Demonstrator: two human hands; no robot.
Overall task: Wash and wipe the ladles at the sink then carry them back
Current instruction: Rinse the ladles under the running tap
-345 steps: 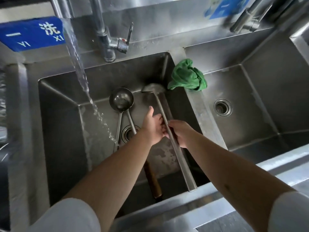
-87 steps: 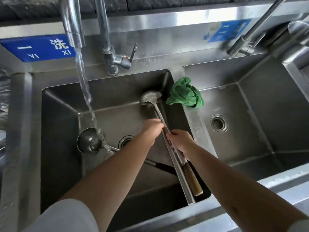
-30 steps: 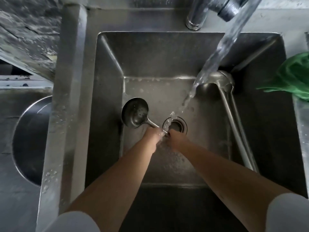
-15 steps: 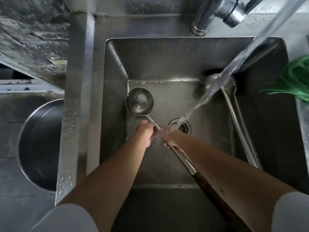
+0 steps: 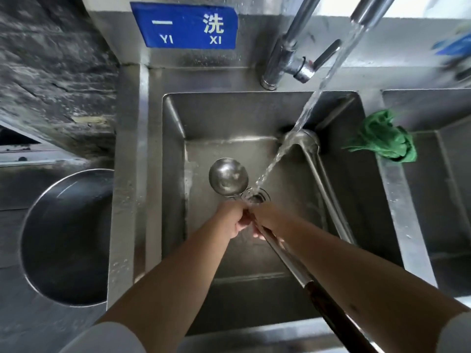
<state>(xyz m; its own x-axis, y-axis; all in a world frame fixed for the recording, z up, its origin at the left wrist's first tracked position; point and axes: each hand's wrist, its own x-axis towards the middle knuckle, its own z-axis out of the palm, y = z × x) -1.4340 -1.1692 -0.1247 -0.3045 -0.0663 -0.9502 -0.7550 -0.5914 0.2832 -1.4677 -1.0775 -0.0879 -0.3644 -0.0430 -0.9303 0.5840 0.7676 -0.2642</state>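
Overhead, both hands meet low in the left sink basin (image 5: 173, 154). Left hand (image 5: 233, 219) curled round the metal shaft of a ladle (image 5: 228, 179), just below its bowl; right hand (image 5: 267, 220) grasps the same shaft from the other side, fingers wrapped under it. Ladle bowl faces up beside the drain (image 5: 257, 196); its dark wooden handle end (image 5: 339, 317) runs back toward the near rim, under the right forearm.

Water stream (image 5: 305, 113) falls from the tap spout (image 5: 367, 8) slantwise, crossing in front of a second ladle (image 5: 303, 138) that leans in the far right corner, and lands at the hands.

Green cloth (image 5: 382, 141) bunched on the divider between basins. Tap post with lever (image 5: 288, 54) behind the basin. Blue sign (image 5: 186, 25), "YI XI", on the backsplash. Round steel pot (image 5: 63, 238) set in the bench at left.
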